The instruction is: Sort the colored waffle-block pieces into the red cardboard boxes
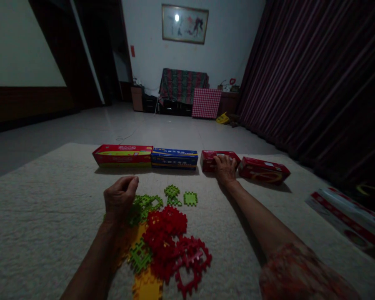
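Note:
My right hand (226, 170) reaches forward and rests on a red box (208, 161), fingers draped over its top and front. To the right of it stands another dark red box (264, 170), set at a slight angle. A blue box (174, 159) and a red and yellow box (123, 156) touch end to end on the left. My left hand (120, 196) is curled closed above the green toy pieces (145, 206); whether anything is in it is hidden. Red toy pieces (167, 233), yellow pieces (147, 287) and a single green square (190, 198) lie on the mat.
Everything sits on a pale mat (50, 200) over a tiled floor. A package with red and white print (350, 216) lies at the right edge. Farther back are a cloth-draped stand (183, 85), a checkered panel (206, 103) and a dark curtain (300, 83).

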`<state>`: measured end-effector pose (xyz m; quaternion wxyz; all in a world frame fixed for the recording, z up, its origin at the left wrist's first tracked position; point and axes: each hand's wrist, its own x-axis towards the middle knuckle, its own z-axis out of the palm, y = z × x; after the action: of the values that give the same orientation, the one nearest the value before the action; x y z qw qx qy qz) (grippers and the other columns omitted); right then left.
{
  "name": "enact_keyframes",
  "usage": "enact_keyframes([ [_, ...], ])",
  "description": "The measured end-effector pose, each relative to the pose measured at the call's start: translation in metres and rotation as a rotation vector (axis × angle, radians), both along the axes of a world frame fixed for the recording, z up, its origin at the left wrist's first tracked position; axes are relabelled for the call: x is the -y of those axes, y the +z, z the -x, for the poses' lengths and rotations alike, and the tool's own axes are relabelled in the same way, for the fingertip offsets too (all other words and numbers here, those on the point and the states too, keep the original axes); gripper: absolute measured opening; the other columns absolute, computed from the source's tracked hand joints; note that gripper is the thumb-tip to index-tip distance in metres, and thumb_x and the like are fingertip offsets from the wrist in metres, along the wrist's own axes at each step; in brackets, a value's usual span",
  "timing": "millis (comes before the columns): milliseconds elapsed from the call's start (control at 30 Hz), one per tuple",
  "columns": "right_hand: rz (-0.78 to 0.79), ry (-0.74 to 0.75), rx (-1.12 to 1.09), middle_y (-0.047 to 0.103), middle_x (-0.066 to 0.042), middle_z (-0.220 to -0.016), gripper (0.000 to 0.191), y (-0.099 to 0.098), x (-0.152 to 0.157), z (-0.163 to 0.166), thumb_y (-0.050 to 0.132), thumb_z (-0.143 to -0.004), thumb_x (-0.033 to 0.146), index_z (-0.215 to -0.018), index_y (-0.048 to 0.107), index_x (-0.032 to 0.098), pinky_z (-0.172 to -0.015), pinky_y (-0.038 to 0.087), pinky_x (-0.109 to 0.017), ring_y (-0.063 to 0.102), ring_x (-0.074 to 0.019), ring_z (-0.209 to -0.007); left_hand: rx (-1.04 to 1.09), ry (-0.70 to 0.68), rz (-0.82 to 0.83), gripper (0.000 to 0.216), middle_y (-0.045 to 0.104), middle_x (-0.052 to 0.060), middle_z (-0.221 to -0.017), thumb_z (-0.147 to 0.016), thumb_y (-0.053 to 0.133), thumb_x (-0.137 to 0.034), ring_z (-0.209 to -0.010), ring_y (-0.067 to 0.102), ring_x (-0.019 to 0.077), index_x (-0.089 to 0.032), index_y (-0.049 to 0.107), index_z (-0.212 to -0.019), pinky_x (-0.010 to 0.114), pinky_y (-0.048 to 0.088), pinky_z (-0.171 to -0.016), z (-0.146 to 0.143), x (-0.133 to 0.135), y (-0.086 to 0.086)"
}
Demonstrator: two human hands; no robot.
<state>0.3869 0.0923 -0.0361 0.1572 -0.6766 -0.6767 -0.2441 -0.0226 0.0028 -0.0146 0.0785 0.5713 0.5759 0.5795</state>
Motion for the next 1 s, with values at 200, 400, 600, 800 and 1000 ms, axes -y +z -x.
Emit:
enact_keyframes([
  [200,-0.005,0.036,-0.002,0.052,-0.015,-0.149,0.059,0.010,0.006,0.023,0.052,-0.082,0.013,-0.141,0.051,0.018,-0.113,0.021,-0.062,0.038,-0.0363,-0.136,0.007,0.005,0.014,0.027,0.075,0.002,-0.073,-0.078,0.063,-0.044,-0.069,0.069,0.0182,-0.019,0.075,-0.077,0.025,0.052,-0.066,-0.001,-0.001,-0.001],
  [400,0.134,0.295,-0.025,0.041,-0.017,-0.159,0.066,0.035,-0.007,0.096,0.060,-0.080,0.018,-0.145,0.046,0.014,-0.119,0.017,-0.059,0.031,-0.0358,-0.146,0.035,-0.003,0.024,0.027,0.074,0.003,-0.070,-0.076,0.062,-0.044,-0.066,0.069,0.0184,-0.019,0.073,-0.073,0.026,0.051,-0.064,-0.003,0.000,0.000],
  [600,0.426,0.270,-0.058,0.027,-0.019,-0.164,0.083,0.058,-0.052,0.145,0.070,-0.076,0.026,-0.150,0.034,0.016,-0.119,0.016,-0.060,0.024,-0.0364,-0.150,0.065,-0.002,0.019,0.026,0.074,0.002,-0.069,-0.076,0.062,-0.043,-0.065,0.067,0.0176,-0.019,0.073,-0.074,0.025,0.051,-0.063,-0.004,0.001,0.001],
  [800,0.465,0.257,-0.067,0.049,-0.020,-0.145,0.074,0.058,-0.068,0.145,0.070,-0.078,0.034,-0.143,0.039,0.020,-0.111,0.030,-0.057,0.042,-0.0352,-0.136,0.086,-0.029,-0.015,0.025,0.072,0.002,-0.067,-0.078,0.061,-0.041,-0.063,0.066,0.0164,-0.019,0.072,-0.072,0.025,0.050,-0.063,-0.004,0.000,0.001],
  [1000,0.351,0.276,-0.055,0.052,-0.018,-0.133,0.070,0.062,-0.046,0.141,0.073,-0.076,0.034,-0.139,0.044,0.020,-0.103,0.038,-0.044,0.051,-0.0333,-0.124,0.097,-0.071,-0.039,0.023,0.070,0.001,-0.065,-0.079,0.060,-0.038,-0.061,0.064,0.0153,-0.020,0.071,-0.070,0.025,0.048,-0.061,-0.009,0.000,0.002],
])
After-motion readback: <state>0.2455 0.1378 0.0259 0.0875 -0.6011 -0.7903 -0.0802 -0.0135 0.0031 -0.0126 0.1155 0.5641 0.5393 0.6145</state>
